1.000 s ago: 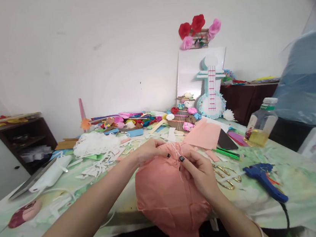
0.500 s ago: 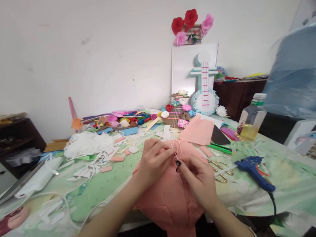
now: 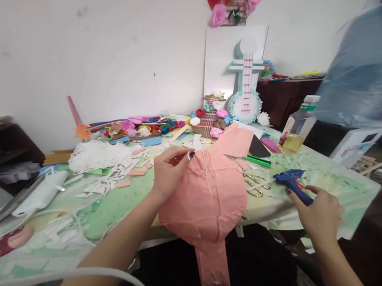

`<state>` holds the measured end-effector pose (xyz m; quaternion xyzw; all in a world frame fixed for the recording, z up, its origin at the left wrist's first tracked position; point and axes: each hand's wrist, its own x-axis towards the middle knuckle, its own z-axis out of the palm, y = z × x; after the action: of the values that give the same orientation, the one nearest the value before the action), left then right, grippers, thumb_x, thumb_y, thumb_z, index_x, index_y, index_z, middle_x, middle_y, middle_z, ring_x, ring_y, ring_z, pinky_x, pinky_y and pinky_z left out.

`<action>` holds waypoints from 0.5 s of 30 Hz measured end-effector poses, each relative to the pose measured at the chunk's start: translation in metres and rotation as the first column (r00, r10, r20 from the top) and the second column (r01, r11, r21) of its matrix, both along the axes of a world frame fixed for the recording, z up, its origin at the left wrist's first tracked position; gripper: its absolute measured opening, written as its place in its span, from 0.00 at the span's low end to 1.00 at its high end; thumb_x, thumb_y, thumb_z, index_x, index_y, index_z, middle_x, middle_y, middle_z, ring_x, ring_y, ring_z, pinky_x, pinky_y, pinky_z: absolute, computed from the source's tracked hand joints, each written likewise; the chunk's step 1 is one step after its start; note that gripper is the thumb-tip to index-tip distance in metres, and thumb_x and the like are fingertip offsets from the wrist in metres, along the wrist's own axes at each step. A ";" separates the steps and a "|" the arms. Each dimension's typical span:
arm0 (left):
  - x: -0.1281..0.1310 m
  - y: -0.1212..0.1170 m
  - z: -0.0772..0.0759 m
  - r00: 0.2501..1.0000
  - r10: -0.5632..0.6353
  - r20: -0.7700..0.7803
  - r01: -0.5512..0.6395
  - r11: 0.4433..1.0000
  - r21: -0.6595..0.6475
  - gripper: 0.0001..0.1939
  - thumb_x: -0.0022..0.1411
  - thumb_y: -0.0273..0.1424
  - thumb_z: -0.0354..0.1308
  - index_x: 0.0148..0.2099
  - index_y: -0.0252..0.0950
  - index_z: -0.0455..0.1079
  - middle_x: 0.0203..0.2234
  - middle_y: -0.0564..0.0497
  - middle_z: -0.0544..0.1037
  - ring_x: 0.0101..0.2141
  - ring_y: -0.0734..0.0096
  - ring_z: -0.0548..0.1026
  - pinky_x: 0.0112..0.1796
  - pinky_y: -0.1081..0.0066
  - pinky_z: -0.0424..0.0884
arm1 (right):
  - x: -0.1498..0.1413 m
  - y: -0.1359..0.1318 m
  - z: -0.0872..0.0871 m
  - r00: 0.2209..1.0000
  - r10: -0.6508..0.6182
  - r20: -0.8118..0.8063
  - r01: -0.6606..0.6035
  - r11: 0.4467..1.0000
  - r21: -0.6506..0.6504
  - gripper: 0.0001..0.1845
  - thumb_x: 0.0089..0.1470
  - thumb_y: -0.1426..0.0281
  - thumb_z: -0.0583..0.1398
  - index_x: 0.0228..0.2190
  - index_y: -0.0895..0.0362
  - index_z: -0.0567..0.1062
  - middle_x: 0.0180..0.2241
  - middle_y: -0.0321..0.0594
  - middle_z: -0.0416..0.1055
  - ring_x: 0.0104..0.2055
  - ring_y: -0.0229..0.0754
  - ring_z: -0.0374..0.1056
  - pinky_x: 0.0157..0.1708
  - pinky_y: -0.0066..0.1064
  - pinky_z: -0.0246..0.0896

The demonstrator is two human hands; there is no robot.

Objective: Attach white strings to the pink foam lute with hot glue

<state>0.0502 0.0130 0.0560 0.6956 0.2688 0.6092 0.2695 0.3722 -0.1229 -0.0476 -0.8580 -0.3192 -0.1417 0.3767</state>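
A salmon-pink guitar-shaped foam piece (image 3: 203, 202) lies at the table's front edge, its neck hanging over toward me, with thin white strings (image 3: 209, 171) running down its top. My left hand (image 3: 170, 171) pinches the piece's upper left rim, fingers closed on it. My right hand (image 3: 316, 213) is at the right front edge of the table, fingers wrapped round the handle of the blue glue gun (image 3: 291, 181).
Gold-handled scissors (image 3: 255, 185) lie between the foam piece and the glue gun. A bottle of yellow liquid (image 3: 297, 127), a green pen (image 3: 257, 160), pink foam sheets (image 3: 234, 140), white scraps (image 3: 98, 156) and paper flowers litter the green table (image 3: 116, 212). A finished foam guitar (image 3: 246, 99) leans on the wall.
My right hand left the strings on the foam piece and moved right to take the glue gun's handle. My left hand shifted to the piece's upper left rim. The camera tilted down.
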 end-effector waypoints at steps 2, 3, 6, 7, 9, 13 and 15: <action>0.001 0.001 0.004 1.000 -0.014 0.000 0.014 0.999 -0.035 0.07 0.55 0.34 0.63 0.34 0.36 0.78 0.31 0.48 0.81 0.34 0.69 0.76 0.36 0.71 0.71 | 0.010 0.003 -0.008 0.999 0.002 -0.039 -0.003 0.999 -0.034 0.36 0.45 0.50 0.59 0.46 0.65 0.70 0.45 0.63 0.68 0.48 0.66 0.63 0.45 0.53 0.56; 0.001 0.001 0.006 1.000 -0.025 0.000 0.025 0.998 -0.059 0.07 0.54 0.34 0.64 0.34 0.36 0.78 0.31 0.48 0.81 0.34 0.69 0.76 0.36 0.71 0.71 | 0.014 0.006 -0.011 0.999 0.016 -0.043 -0.017 0.999 -0.030 0.36 0.44 0.51 0.60 0.47 0.66 0.69 0.43 0.61 0.70 0.46 0.64 0.64 0.45 0.51 0.58; 0.001 0.005 0.013 0.997 -0.077 0.026 0.081 0.984 -0.157 0.08 0.53 0.35 0.65 0.34 0.36 0.79 0.33 0.48 0.81 0.36 0.67 0.77 0.36 0.71 0.71 | 0.027 0.017 -0.010 0.999 0.028 -0.037 -0.031 0.997 -0.075 0.36 0.43 0.51 0.59 0.46 0.66 0.68 0.37 0.56 0.72 0.40 0.60 0.67 0.38 0.46 0.61; 0.001 0.006 0.016 0.995 -0.091 0.042 0.098 0.977 -0.190 0.09 0.52 0.36 0.66 0.35 0.36 0.79 0.33 0.48 0.82 0.36 0.66 0.77 0.37 0.71 0.71 | 0.031 0.019 -0.009 0.999 0.031 -0.035 -0.035 0.993 -0.110 0.34 0.43 0.51 0.59 0.44 0.65 0.70 0.35 0.55 0.72 0.39 0.60 0.67 0.35 0.45 0.61; 0.001 0.008 0.020 0.992 -0.102 0.071 0.116 0.964 -0.240 0.10 0.51 0.36 0.67 0.35 0.36 0.80 0.34 0.47 0.82 0.38 0.65 0.77 0.38 0.70 0.71 | 0.038 0.021 -0.003 0.999 0.042 -0.023 -0.045 0.986 -0.163 0.28 0.43 0.53 0.59 0.39 0.62 0.73 0.33 0.55 0.71 0.37 0.61 0.67 0.33 0.45 0.60; 0.002 0.012 0.024 0.990 -0.124 0.067 0.139 0.936 -0.322 0.12 0.49 0.37 0.68 0.34 0.35 0.80 0.33 0.46 0.82 0.34 0.66 0.77 0.35 0.71 0.69 | 0.040 0.008 0.009 0.999 0.045 0.024 -0.041 0.991 -0.129 0.28 0.45 0.51 0.55 0.38 0.61 0.74 0.33 0.55 0.71 0.37 0.63 0.67 0.32 0.46 0.59; 0.003 0.013 0.023 0.988 -0.134 0.072 0.151 0.922 -0.357 0.13 0.48 0.37 0.68 0.34 0.35 0.80 0.31 0.47 0.82 0.31 0.68 0.76 0.31 0.73 0.68 | 0.035 -0.002 0.016 0.999 0.033 0.026 -0.032 0.998 -0.050 0.30 0.46 0.49 0.55 0.39 0.60 0.74 0.33 0.53 0.72 0.36 0.61 0.67 0.32 0.46 0.59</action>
<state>0.0533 0.0258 0.0788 0.6376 0.3186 0.5443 0.4423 0.4077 -0.1249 -0.0321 -0.8598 -0.3417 -0.1389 0.3532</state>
